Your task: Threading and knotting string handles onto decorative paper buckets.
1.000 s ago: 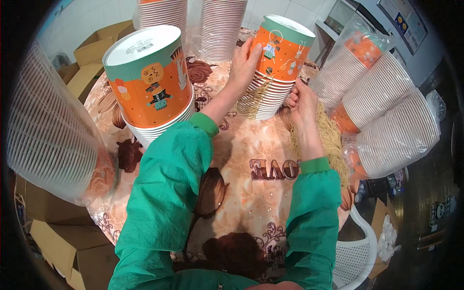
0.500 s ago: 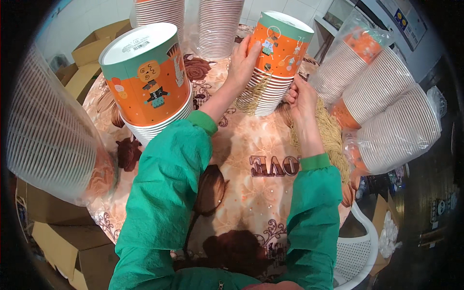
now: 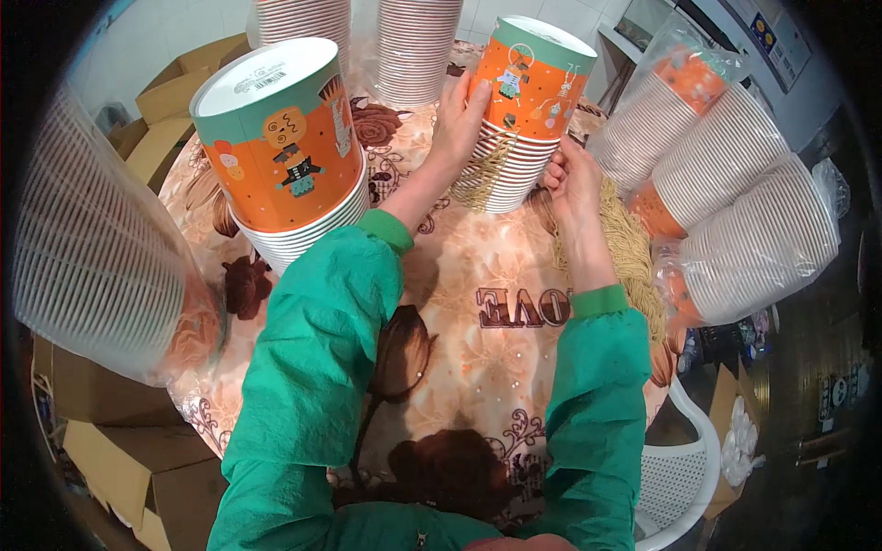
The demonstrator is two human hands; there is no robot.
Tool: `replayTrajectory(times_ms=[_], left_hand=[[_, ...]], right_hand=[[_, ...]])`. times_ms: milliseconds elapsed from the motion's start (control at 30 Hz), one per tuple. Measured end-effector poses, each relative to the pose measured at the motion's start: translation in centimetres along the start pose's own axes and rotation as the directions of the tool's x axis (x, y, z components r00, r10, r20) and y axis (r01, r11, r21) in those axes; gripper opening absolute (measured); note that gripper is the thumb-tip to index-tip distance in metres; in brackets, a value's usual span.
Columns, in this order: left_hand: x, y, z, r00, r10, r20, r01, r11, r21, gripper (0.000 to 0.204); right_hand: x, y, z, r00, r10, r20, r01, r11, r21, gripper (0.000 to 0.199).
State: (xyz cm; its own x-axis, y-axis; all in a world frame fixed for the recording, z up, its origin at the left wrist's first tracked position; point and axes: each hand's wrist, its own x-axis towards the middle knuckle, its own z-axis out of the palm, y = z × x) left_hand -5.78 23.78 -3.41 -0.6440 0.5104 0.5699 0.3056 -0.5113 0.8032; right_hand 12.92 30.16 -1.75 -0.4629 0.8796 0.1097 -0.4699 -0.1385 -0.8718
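Note:
A stack of upside-down paper buckets [image 3: 536,87], orange and green with cartoon figures, stands toward the far side of the table. My left hand [image 3: 457,129] grips its left side, thumb in view and the other fingers partly hidden. Tan strings [image 3: 489,173] hang over the white rims below the top bucket. My right hand [image 3: 571,179] is closed at the stack's right side, fingertips pinched together; what they hold is too small to make out. Beside that wrist lies a bundle of tan string [image 3: 629,253]. A larger stack of similar buckets [image 3: 285,170] stands left of my left arm.
Plastic-wrapped bucket stacks lie at the right [image 3: 749,243], lean at the left [image 3: 101,248] and stand at the back [image 3: 415,50]. A flowered cloth [image 3: 459,367] covers the round table. Cardboard boxes [image 3: 138,468] are on the left; a white chair [image 3: 684,468] is at the lower right.
The view has shifted very slightly. Both hands stay at the same bucket stack, and my right fingers have moved only a little.

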Motion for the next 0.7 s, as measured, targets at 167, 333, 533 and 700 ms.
replayTrajectory(times_ms=[167, 333, 533, 700], left_hand=[[-1.4, -0.6, -0.5, 1.0, -0.011, 0.011, 0.011, 0.997, 0.072, 0.078], [-3.9, -1.6, -2.3, 0.973, -0.225, -0.059, 0.232, 0.961, 0.149, 0.073], [-10.7, 6.2, -3.4, 0.94, -0.333, 0.069, 0.293, 0.896, 0.333, 0.071], [-12.0, 15.8, -6.5, 0.94, 0.096, 0.328, -0.199, 0.934, 0.298, 0.04]], right_hand=[[-1.1, 0.3, -0.3, 0.999, -0.032, -0.041, 0.03, 0.998, -0.051, 0.01], [-2.9, 2.4, -1.0, 0.992, 0.093, -0.085, -0.106, 0.982, -0.155, 0.013], [-7.6, 3.0, -1.2, 0.962, 0.274, 0.001, -0.259, 0.908, -0.328, 0.01], [-10.2, 4.1, 0.2, 0.939, 0.331, 0.099, -0.282, 0.9, -0.333, 0.014]])
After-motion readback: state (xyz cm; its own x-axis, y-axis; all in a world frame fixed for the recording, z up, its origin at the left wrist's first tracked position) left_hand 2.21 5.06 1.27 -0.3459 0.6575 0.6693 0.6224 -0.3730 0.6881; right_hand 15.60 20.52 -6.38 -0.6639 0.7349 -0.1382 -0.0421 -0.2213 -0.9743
